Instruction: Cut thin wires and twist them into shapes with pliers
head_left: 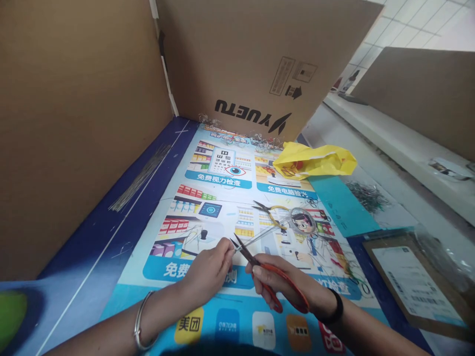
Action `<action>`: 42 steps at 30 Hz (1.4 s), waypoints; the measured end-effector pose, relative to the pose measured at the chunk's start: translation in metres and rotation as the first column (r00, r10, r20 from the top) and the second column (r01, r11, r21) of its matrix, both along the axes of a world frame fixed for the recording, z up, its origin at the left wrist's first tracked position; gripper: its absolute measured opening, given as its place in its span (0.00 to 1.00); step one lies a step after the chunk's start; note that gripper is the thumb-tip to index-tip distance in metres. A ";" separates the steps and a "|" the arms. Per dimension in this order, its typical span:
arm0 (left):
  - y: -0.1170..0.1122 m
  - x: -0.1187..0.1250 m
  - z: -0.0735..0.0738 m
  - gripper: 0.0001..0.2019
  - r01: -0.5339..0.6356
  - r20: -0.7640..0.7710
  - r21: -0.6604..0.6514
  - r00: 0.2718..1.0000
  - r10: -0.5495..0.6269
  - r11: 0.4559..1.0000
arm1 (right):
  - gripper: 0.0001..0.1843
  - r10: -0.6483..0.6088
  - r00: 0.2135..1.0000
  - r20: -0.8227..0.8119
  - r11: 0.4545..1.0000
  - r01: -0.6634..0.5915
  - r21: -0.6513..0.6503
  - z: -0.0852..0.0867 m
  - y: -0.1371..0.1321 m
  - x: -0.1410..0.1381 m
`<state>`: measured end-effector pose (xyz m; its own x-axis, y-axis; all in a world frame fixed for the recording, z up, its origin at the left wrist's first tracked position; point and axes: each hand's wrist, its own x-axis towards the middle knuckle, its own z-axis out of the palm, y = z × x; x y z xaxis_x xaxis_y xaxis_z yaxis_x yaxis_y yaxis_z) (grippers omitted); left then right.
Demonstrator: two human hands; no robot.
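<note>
My right hand is wrapped round a pair of scissors with orange-red handles and dark, slightly parted blades. Left of the blades, my left hand is closed in a pinch. Thin silver wire runs from its fingertips past the blade tips towards a round coil of wire. Whether the blades touch the wire I cannot tell. Beyond them lies a pair of small pliers or snips with yellow handles and dark, parted jaws.
Cardboard panels stand at the left and back. A yellow bag lies at the back right. A wire bundle is on the left, more wire on the right. A labelled package lies near right. Printed sheet covers the table.
</note>
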<state>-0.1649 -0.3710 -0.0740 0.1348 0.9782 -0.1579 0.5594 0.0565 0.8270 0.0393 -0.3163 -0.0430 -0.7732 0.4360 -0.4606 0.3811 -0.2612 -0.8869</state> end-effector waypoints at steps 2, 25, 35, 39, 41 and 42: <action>0.000 0.001 0.001 0.12 0.005 -0.042 0.001 0.999 -0.005 1.000 | 0.22 0.018 1.000 0.007 1.000 -0.018 0.010 0.004 0.001 0.000; 0.012 0.003 -0.010 0.12 0.035 0.338 -0.235 0.940 0.048 0.971 | 0.21 0.211 0.954 0.213 0.966 -0.169 -0.198 0.007 0.023 -0.027; 0.017 0.000 -0.012 0.12 0.051 0.341 -0.266 0.939 0.044 0.963 | 0.14 0.162 0.968 0.194 0.954 -0.104 -0.280 0.001 0.025 -0.029; 0.017 -0.001 -0.012 0.12 0.051 0.353 -0.285 0.934 0.055 0.957 | 0.14 0.120 0.967 0.227 0.962 -0.056 -0.269 0.002 0.022 -0.031; 0.017 -0.001 -0.011 0.12 0.058 0.360 -0.300 0.931 0.056 0.952 | 0.14 0.090 0.966 0.243 0.969 -0.028 -0.247 0.003 0.021 -0.033; 0.017 -0.002 -0.011 0.12 0.062 0.361 -0.307 0.931 0.056 0.950 | 0.15 0.081 0.965 0.250 0.971 -0.020 -0.238 0.003 0.020 -0.033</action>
<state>-0.1665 -0.3537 -0.0849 0.2428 0.8877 -0.3912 0.2264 0.3402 0.9127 0.0060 -0.2965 -0.0401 -0.6342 0.2572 -0.7292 0.6052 -0.4217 -0.6752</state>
